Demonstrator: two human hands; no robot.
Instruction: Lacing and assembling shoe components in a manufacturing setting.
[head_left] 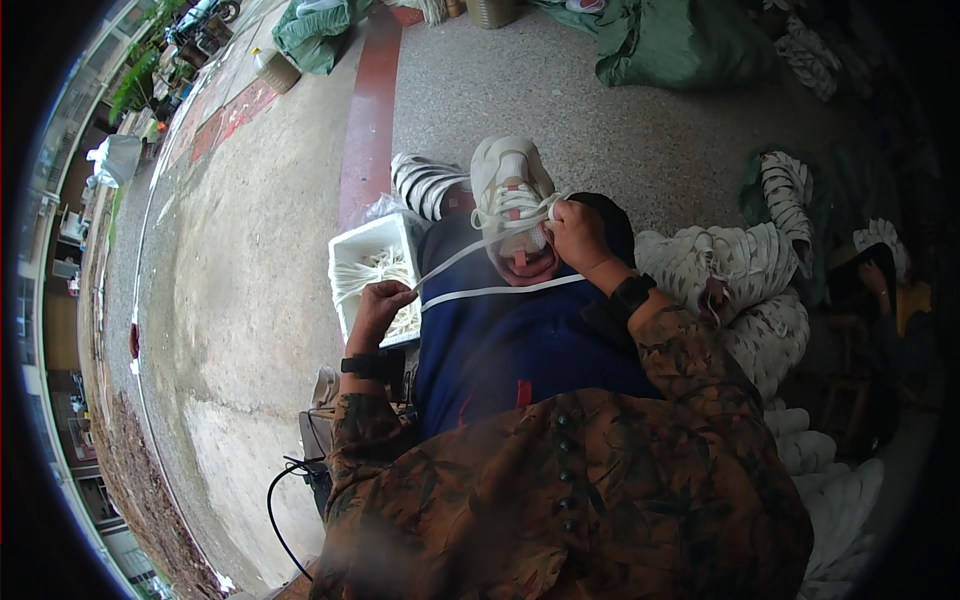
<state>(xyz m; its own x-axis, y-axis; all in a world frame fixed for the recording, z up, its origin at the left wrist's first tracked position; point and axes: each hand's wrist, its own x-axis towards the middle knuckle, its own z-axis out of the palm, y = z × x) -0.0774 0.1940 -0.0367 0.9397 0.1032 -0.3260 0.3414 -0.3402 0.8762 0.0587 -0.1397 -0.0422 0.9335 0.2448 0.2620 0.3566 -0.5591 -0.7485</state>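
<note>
A white sneaker [513, 190] with pinkish accents lies on my lap, toe pointing away and its opening toward me. A flat white shoelace [455, 259] runs from its upper eyelets to my left hand [378, 312], whose fingers pinch it out to the left. My right hand [580, 237] is closed on the lace at the right side of the shoe, by the upper eyelets. Another length of lace crosses the dark blue cloth [470, 340] on my lap, below the shoe opening.
A white foam box [340, 256] of laces stands left of my lap. Stacked white shoe parts [735, 262] lie to the right, with a striped stack [425, 185] beyond the box. Green sacks [680, 45] sit at the back. Another person's hand [874, 280] shows far right.
</note>
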